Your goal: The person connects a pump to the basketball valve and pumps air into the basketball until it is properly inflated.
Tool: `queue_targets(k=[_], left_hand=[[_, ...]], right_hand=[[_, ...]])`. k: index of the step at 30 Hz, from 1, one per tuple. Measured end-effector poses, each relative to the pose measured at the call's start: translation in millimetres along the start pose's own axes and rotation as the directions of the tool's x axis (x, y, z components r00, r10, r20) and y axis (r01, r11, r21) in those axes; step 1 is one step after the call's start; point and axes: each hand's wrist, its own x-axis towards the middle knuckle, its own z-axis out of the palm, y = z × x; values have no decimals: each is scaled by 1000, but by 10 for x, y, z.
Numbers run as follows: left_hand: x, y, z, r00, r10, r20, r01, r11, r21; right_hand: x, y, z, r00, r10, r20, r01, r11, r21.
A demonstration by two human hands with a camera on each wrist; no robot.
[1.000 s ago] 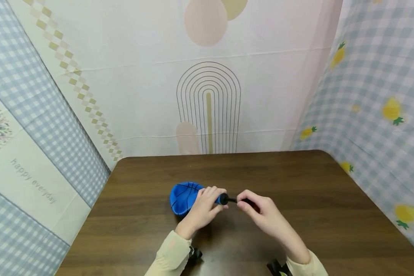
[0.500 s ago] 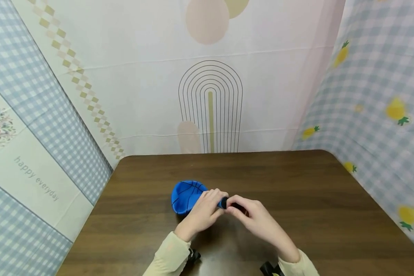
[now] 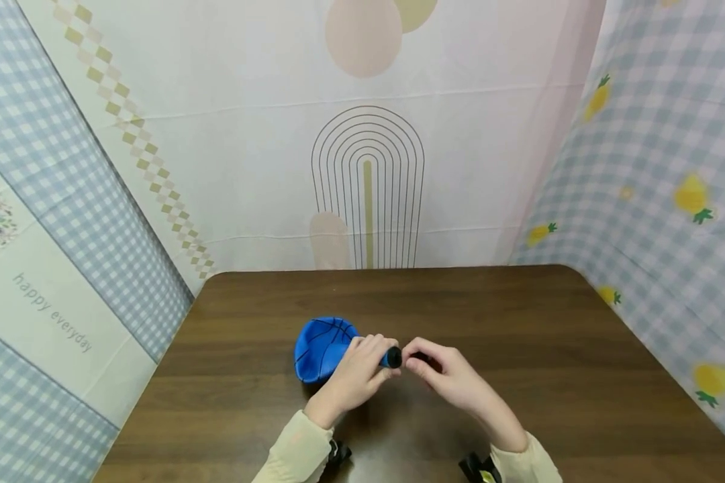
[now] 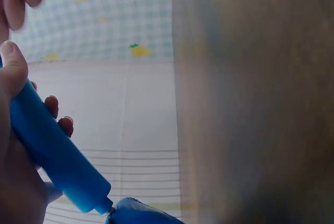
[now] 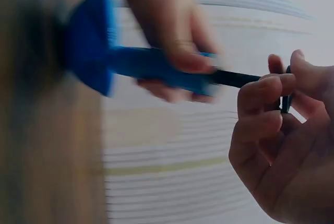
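A blue basketball with black lines point(image 3: 321, 350), partly caved in, sits on the table left of both hands. My left hand point(image 3: 353, 377) grips the blue barrel of a hand pump point(image 4: 58, 153), whose narrow tip meets the ball in the left wrist view. In the right wrist view a short length of black pump rod point(image 5: 237, 79) shows between the barrel and my right hand point(image 5: 287, 145). The fingers of that hand curl round the black pump handle point(image 5: 286, 101), mostly hidden by them. Both hands are close together in the head view.
The brown wooden table point(image 3: 248, 416) has rounded far corners. Behind it hangs a pale printed cloth point(image 3: 248, 174), with checked cloths point(image 3: 652, 221) at the sides. A black strap device point(image 3: 477, 466) is worn at each wrist.
My right hand has moved left, pushing the pump rod into the barrel, then drawn back slightly to the right. My left hand keeps its grip on the barrel beside the ball.
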Motion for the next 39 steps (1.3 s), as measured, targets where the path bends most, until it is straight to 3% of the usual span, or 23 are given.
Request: queue_targets(k=[4,8,12,15,19,21,25,29,32,35,39], left_hand=[[-44,22,33,999,31,19,-32,997,75],[-12,11,11,998,-1,56,-6,993,121],[16,-8,-3,994,-51,98,43,995,86],[15,-33,-19,995,-68,72,64,996,63],[44,-51,-70,997,-77,26,75,995,66],[53,-46,-65,997,-75,17,74,995,74],[52,-11,-12,999,-52,-14,53,996,78],[56,35,15,999,-9,-35,14,990,139],[42,52,17,1000,-4,-3,5,981,194],[22,47,5,999,-17,36,10,980,200],[23,9,-27,998,-34,46,27,989,143]], right_hand=[[16,199,137,998,36,58,-37,999,11],[4,229,136,999,46,24,-44,996,-80],[-28,117,66,998,45,-32,-49,989,-140],[-98,-33,-31,992,25,-124,-37,994,-99],[-189,-202,-164,956,-42,-290,18,996,-85],[-206,-205,-170,943,-68,-326,46,996,-74],[-179,-35,-63,963,-96,-252,101,995,5],[-96,210,102,986,-79,-147,89,994,66],[-47,349,213,993,-48,-104,54,997,51],[-35,360,259,992,-54,-118,53,999,-10],[-78,190,184,967,-85,-242,62,993,-101]])
